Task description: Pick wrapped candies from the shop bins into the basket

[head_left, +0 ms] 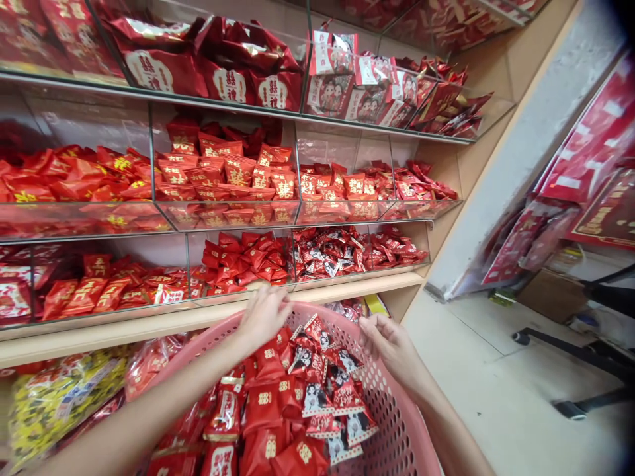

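A pink perforated plastic basket (397,423) stands in front of me, filled with small wrapped sweets. Plain red packets with gold print (265,400) lie in its middle, and red, black and white packets with cartoon figures (327,390) at its right. My left hand (265,317) is over the far rim, just below the lowest shelf; its fingers are loosely bent and a little apart, with nothing visible in them. At the right rim is my right hand (391,347), thumb and fingers pinched together; whatever is between them is hidden.
Shelves with clear dividers hold red sweet packets, including a compartment of red, black and white ones (327,251). Below the left end lies a yellow bag (69,403). A wheeled chair base (575,357) stands on the tiled floor (476,370) at right.
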Motion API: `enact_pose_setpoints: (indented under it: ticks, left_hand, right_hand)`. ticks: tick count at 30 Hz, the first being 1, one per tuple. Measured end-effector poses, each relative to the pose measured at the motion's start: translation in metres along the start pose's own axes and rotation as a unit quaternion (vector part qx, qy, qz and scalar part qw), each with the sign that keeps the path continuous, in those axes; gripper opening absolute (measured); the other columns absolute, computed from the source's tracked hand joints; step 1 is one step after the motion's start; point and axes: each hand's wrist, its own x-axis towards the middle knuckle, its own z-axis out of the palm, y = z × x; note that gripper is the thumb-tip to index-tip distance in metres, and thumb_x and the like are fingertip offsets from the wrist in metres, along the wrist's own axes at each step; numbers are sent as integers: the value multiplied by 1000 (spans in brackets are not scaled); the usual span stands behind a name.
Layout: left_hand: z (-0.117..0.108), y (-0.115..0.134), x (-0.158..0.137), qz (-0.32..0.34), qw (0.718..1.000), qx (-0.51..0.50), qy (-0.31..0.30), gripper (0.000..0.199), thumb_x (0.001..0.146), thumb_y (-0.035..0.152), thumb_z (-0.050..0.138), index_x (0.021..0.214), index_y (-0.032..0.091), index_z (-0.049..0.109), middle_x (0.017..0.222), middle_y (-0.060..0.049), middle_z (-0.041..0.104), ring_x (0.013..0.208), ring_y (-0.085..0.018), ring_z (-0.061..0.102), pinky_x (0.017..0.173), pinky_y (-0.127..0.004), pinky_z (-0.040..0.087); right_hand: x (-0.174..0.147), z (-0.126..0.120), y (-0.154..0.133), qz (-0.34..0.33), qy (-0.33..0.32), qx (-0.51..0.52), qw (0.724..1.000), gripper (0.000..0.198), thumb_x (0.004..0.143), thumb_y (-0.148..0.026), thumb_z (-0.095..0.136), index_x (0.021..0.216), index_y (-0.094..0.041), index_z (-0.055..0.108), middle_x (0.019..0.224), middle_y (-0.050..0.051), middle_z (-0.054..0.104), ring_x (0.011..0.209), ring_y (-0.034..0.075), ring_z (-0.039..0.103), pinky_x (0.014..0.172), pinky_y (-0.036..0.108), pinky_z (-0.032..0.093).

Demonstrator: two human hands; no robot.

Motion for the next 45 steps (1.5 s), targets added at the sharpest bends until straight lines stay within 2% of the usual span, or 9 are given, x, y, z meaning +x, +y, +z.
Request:
enact_pose_setpoints:
  ticks: [6, 12, 15, 23, 29, 32, 35, 38, 45]
  left_hand:
    - [-9, -41, -27, -24, 994, 110, -18, 35, 91, 28, 30, 85, 15, 62, 91, -12, 66, 90, -26, 57, 80, -35, 39]
    - [-11, -64, -43, -134, 968, 205, -49, 44, 88, 33, 34, 88, 3, 66, 80, -24, 66, 78, -38, 63, 69, -46, 43]
    - [-11, -75, -47, -158, 962, 214, -62, 51, 90, 38, 29, 88, 2, 65, 78, -24, 65, 75, -37, 65, 61, -41, 46]
    - [-14, -90, -60, -158, 962, 200, -95, 55, 91, 43, 28, 95, 0, 63, 82, -24, 67, 81, -37, 64, 65, -42, 47]
    - [-20, -96, -65, -163, 960, 200, -104, 59, 91, 47, 25, 92, 4, 66, 82, -24, 66, 82, -36, 64, 67, -40, 46]
    - [-23, -95, -66, -154, 960, 202, -114, 56, 94, 38, 22, 95, 3, 66, 82, -25, 66, 81, -38, 64, 66, -42, 46]
    - [-23, -96, -67, -152, 960, 205, -114, 54, 94, 35, 23, 94, 3, 66, 81, -24, 66, 81, -38, 64, 65, -42, 47]
    - [-19, -99, -67, -161, 960, 204, -100, 57, 92, 45, 27, 90, 5, 67, 79, -24, 66, 80, -35, 65, 65, -39, 47]
    - [-14, -102, -67, -167, 960, 202, -95, 55, 91, 48, 31, 89, 6, 67, 77, -21, 65, 77, -33, 65, 62, -35, 46]
  right_hand:
    - [2, 4, 3, -13, 3, -65, 998, 50, 88, -54, 42, 54, -19, 51, 47, 0, 52, 44, 12, 47, 45, 25, 35]
    - [1, 10, 4, -28, -7, -147, 989, 47, 87, -51, 44, 55, -18, 54, 47, -1, 51, 47, 13, 47, 50, 25, 36]
    - [3, 14, 6, -50, -12, -178, 983, 47, 88, -50, 43, 54, -18, 50, 49, -2, 49, 49, 13, 46, 52, 25, 35]
    - [7, 27, 18, -82, -27, -227, 970, 46, 89, -48, 41, 54, -19, 42, 50, -3, 43, 51, 12, 42, 52, 24, 32]
    - [31, 22, 8, -125, -83, -255, 955, 33, 91, -44, 41, 72, -19, 54, 60, -1, 55, 55, 14, 51, 55, 25, 38]
    - [74, 19, -14, -203, -70, -364, 906, 20, 90, -36, 45, 93, -19, 55, 84, 4, 61, 71, 17, 56, 66, 28, 44]
    - [124, 26, -36, -271, -50, -544, 793, 24, 88, -21, 46, 110, -16, 51, 111, 10, 56, 99, 20, 53, 82, 30, 42]
    - [159, 41, -47, -268, -59, -667, 693, 36, 85, -16, 49, 120, -16, 47, 122, 10, 52, 105, 22, 49, 82, 30, 43]
    - [185, 63, -39, -237, -79, -719, 649, 29, 80, -15, 56, 108, -12, 54, 109, 14, 59, 102, 26, 51, 80, 33, 41]
